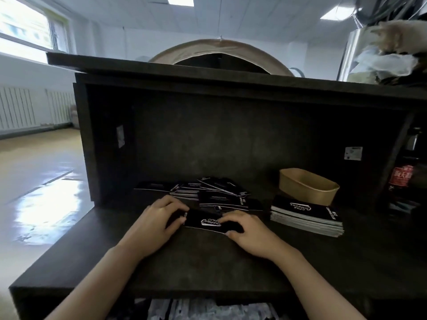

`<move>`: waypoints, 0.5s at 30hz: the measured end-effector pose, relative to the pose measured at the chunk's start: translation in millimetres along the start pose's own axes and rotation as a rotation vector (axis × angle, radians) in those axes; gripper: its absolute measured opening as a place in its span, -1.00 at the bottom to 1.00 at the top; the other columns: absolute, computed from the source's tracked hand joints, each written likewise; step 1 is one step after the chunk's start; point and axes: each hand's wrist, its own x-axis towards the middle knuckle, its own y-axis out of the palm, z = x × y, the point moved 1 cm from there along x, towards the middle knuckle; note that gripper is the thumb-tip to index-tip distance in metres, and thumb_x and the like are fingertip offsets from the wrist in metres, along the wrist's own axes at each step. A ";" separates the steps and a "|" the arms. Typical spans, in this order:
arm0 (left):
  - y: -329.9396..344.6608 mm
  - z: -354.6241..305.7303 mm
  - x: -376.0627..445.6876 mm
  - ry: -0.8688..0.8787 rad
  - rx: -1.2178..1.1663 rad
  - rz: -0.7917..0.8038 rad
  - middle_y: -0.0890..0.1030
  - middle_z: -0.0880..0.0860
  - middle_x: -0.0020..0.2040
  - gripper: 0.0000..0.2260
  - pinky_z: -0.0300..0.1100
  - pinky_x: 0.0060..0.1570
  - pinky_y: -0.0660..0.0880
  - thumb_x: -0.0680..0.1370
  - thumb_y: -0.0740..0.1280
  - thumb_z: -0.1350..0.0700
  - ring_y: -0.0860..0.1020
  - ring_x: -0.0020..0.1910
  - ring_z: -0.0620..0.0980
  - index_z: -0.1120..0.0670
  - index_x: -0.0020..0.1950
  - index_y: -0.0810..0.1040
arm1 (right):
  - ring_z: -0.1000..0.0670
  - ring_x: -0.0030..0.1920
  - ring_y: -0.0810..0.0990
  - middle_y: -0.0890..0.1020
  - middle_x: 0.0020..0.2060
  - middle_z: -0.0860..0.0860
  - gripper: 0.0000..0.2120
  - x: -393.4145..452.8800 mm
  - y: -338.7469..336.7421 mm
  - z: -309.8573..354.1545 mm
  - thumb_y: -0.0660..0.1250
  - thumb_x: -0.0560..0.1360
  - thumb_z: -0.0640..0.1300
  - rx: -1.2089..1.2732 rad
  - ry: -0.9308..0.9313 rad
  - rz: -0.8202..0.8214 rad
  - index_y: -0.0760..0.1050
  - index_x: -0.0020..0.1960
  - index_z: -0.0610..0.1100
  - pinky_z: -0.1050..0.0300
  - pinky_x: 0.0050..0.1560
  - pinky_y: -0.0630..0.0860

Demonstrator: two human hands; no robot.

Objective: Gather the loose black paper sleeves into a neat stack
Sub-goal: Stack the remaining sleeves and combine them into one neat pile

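Both hands grip one black sleeve [203, 221] by its ends at mid-desk: left hand [159, 224] on its left end, right hand [249, 232] on its right, fingers curled over it. Bare desk [196, 262] runs from there to the near edge. One loose pile [208, 192] lies against the back panel. One neat stack [307, 218] and one kraft tub [308, 184] occupy the right side.

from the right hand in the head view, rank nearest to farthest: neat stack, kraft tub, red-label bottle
From the right hand:
1. neat stack, just to its right
2. kraft tub, behind that stack
3. red-label bottle, at the far right edge
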 end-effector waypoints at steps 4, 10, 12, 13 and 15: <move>-0.5 -4.9 -2.1 0.024 -0.008 0.135 0.35 -0.27 0.36 -0.40 -0.08 0.42 0.27 0.42 0.10 -0.42 0.32 0.36 -0.26 -0.25 0.42 0.30 | 0.22 0.31 0.38 0.47 0.27 0.19 -0.64 -10.8 -14.3 -11.3 0.36 0.50 -0.22 0.133 -0.011 0.036 0.55 0.19 0.15 0.34 0.30 0.26; 3.6 -5.5 -0.3 0.038 -0.060 0.191 0.43 -0.25 0.35 -0.36 -0.11 0.42 0.29 0.42 0.16 -0.40 0.37 0.34 -0.30 -0.25 0.47 0.24 | 0.37 0.26 0.42 0.58 0.16 0.29 -0.50 -19.8 -12.8 -13.3 0.38 0.48 -0.29 0.192 -0.089 -0.066 0.49 0.27 0.19 0.42 0.30 0.27; 5.3 -5.0 -0.1 0.037 -0.090 0.190 0.46 -0.28 0.29 -0.40 -0.12 0.40 0.31 0.44 0.23 -0.33 0.39 0.30 -0.33 -0.26 0.46 0.25 | 0.31 0.30 0.40 0.53 0.21 0.29 -0.49 -21.1 -9.5 -12.7 0.42 0.47 -0.19 0.153 -0.086 -0.088 0.45 0.31 0.22 0.30 0.36 0.28; 5.9 -4.4 -0.2 0.040 -0.093 0.190 0.46 -0.28 0.29 -0.40 -0.12 0.40 0.32 0.44 0.24 -0.33 0.40 0.29 -0.33 -0.26 0.46 0.25 | 0.25 0.34 0.36 0.46 0.27 0.29 -0.48 -21.2 -8.3 -12.5 0.44 0.46 -0.08 0.106 -0.063 -0.099 0.40 0.34 0.24 0.21 0.40 0.28; 6.7 -2.2 -0.2 0.036 -0.083 0.191 0.44 -0.25 0.34 -0.37 -0.15 0.40 0.32 0.42 0.19 -0.41 0.40 0.31 -0.31 -0.26 0.46 0.23 | 0.10 0.39 0.27 0.36 0.34 0.25 -0.45 -21.0 -7.1 -13.2 0.39 0.47 0.11 -0.003 0.053 -0.102 0.29 0.40 0.24 0.07 0.42 0.26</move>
